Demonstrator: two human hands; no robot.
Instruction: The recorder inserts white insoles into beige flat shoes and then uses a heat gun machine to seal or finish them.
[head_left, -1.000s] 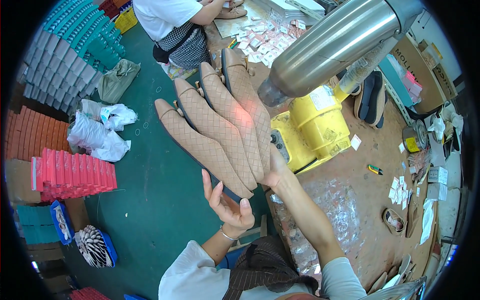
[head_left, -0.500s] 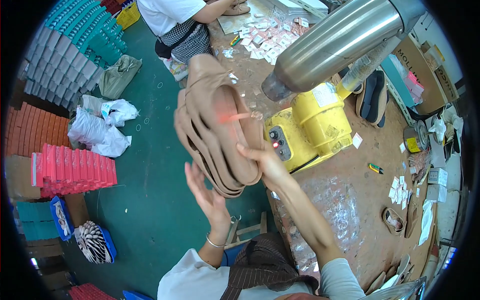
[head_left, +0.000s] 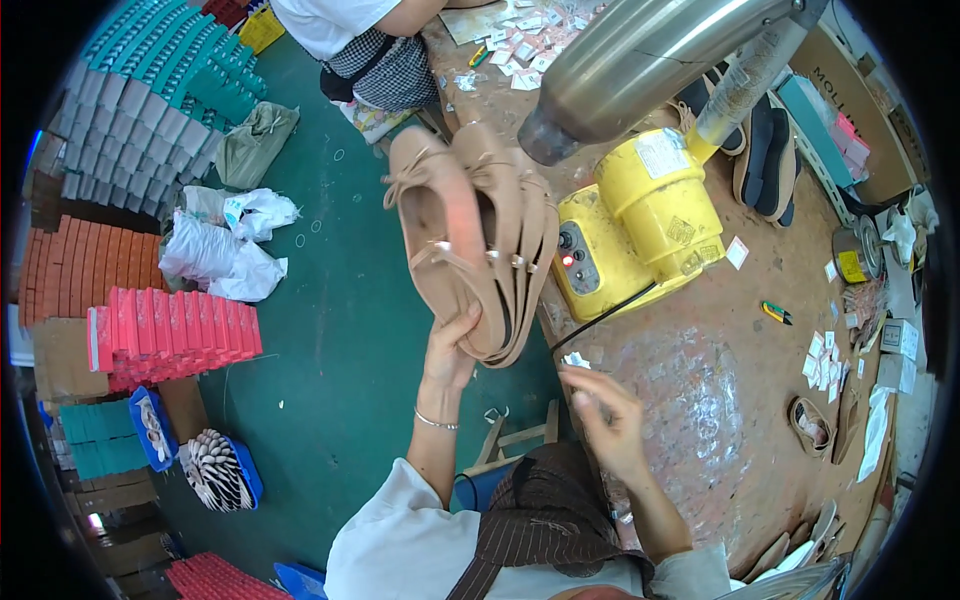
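Note:
My left hand (head_left: pixel 455 345) grips several beige flat shoes (head_left: pixel 440 285) by one end, held together in a bundle over the floor beside the table. They have small bows and narrow straps with shiny fittings; a reddish patch shows on the front one. My right hand (head_left: pixel 608 420) is off the shoes, above the table's near left edge, its fingers loosely bent and apart, slightly blurred. A small white scrap (head_left: pixel 575 360) lies by its fingertips; whether they touch is unclear. Beyond the shoes stands a yellow blower (head_left: pixel 640 230) with a steel barrel (head_left: pixel 640 75), its nozzle near the bundle.
The brown worktable (head_left: pixel 680 430) carries small paper tags (head_left: pixel 822 362), a yellow-green cutter (head_left: pixel 776 313), dark-soled shoes (head_left: pixel 765 175) and a tin (head_left: pixel 858 252). Coloured box stacks (head_left: pixel 180 335) and white bags (head_left: pixel 215 255) line the left floor. Another person (head_left: pixel 375 60) sits at the far end.
My left hand has taken hold of the shoes from below, and my right hand has let go and drawn back toward the table edge. The bundle has turned, showing bows and straps.

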